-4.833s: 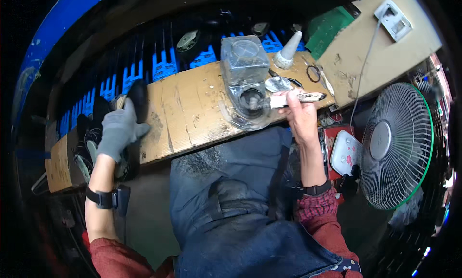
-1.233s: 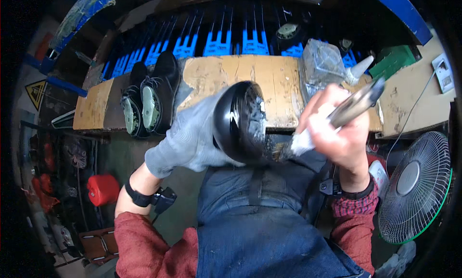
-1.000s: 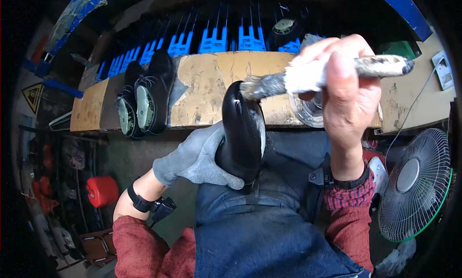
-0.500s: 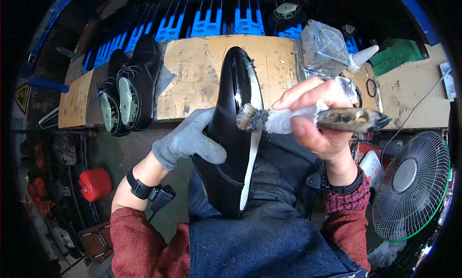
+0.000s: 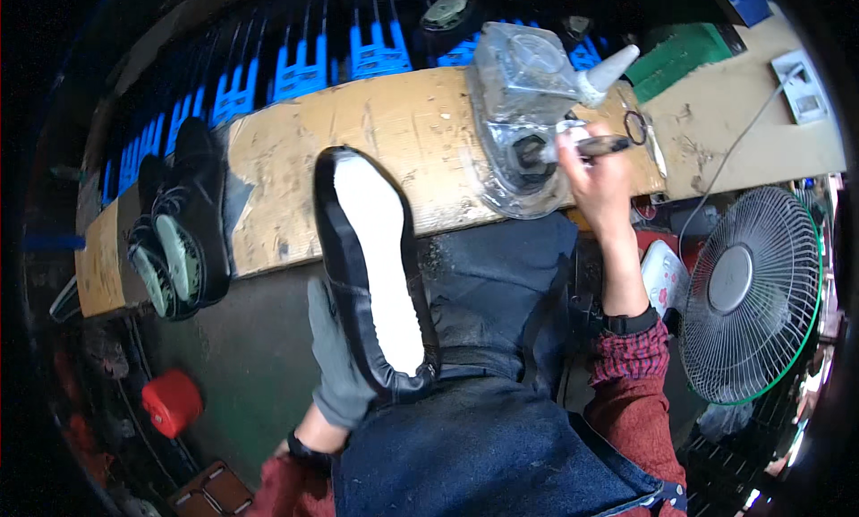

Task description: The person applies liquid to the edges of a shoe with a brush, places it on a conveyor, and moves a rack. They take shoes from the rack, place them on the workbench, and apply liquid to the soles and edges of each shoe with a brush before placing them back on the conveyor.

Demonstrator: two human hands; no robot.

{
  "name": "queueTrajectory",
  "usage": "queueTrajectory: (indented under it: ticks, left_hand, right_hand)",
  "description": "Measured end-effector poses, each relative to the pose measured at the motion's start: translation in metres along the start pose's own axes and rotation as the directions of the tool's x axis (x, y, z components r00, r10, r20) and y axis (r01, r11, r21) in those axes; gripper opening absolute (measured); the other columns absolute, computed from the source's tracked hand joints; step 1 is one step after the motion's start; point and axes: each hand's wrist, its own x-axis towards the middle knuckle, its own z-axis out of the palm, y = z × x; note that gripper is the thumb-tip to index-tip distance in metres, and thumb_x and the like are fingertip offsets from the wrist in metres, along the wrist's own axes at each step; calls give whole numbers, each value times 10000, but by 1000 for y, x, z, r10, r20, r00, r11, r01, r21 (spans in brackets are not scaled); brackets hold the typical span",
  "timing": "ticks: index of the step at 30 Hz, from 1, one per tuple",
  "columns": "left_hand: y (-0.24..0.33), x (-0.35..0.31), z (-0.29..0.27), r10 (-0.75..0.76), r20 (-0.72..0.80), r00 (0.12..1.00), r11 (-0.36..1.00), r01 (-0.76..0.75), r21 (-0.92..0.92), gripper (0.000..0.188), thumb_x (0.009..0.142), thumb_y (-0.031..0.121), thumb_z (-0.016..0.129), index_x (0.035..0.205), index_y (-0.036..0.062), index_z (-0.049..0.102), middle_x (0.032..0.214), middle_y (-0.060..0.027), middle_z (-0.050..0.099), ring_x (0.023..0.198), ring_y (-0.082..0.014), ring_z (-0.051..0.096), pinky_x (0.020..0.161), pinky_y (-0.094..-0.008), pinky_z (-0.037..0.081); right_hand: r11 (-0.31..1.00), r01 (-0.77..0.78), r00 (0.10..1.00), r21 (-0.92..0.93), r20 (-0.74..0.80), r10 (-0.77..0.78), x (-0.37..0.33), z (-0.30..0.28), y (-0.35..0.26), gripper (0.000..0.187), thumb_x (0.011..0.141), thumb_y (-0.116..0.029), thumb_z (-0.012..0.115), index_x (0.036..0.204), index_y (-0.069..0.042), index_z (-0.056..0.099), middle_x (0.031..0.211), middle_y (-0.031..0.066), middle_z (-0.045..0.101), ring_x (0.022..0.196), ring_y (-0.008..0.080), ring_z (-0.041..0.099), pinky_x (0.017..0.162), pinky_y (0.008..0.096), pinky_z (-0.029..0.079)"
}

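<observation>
A black shoe upper (image 5: 383,262) stands in front of me with its long white underside turned up, its heel end close to my apron. My left hand (image 5: 338,369), in a grey glove, is closed round its left side; some fingers are hidden behind it. At the bench, my bare right hand (image 5: 598,181) grips a brush (image 5: 604,145) by its dark handle, white wrapping showing at the fingers. The bristle end is down at the dark opening of a clear plastic container (image 5: 488,172), and the bristles themselves are hard to make out.
Two black lace-up shoes (image 5: 201,239) lie on the bench's left, pale soles showing. Cardboard (image 5: 295,150) covers the bench. Blue racks (image 5: 300,69) line its back. A caged fan (image 5: 735,273) stands right, near a green piece (image 5: 684,60). A red jug (image 5: 173,402) is lower left.
My right hand has carried the brush from the shoe upper's side to the clear container. The shoe upper has been turned so its white underside faces up. The whole view has shifted.
</observation>
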Motion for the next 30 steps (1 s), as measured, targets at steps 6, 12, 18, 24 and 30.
queueTrajectory:
  ticks: [6,12,18,24,30]
  left_hand:
    - [-44,-13,-4,-202,-112,973,943,162,-292,624,932,512,420,1337,40,369,1134,-118,581,994,-220,580,890,-344,477]
    - [-36,-4,8,-289,-37,957,766,208,-608,628,963,568,261,1364,104,395,1187,-72,571,1046,-161,573,915,-286,468]
    - [-46,-4,-7,-233,39,972,950,236,-203,583,968,532,292,1382,127,351,1313,-84,475,1161,-212,502,1007,-348,407]
    - [-46,-6,-6,-257,165,952,580,288,-762,658,934,602,306,1386,126,347,1292,-101,494,1157,-230,505,1005,-367,411]
    - [-31,-7,6,-57,-55,997,977,67,203,529,837,240,566,1298,58,379,1176,-114,506,1094,-226,499,921,-372,409]
  right_hand:
    - [976,-204,979,72,7,204,-9,-16,-5,232,862,-213,659,810,-13,554,629,87,587,573,169,582,528,298,434]
    - [642,-443,893,626,246,377,-41,5,-41,108,922,-109,565,878,-15,536,729,76,638,595,109,606,509,212,482]
    - [901,-167,919,401,395,-6,15,82,-123,233,877,-232,617,859,-8,555,568,17,565,488,87,574,462,227,450]
    - [910,-198,917,365,396,41,62,115,-129,305,841,-314,601,784,-16,564,587,100,583,536,210,604,538,330,474]
    - [921,-205,933,333,351,81,-3,68,-143,172,840,-153,647,778,-23,555,606,28,570,523,76,532,522,239,434]
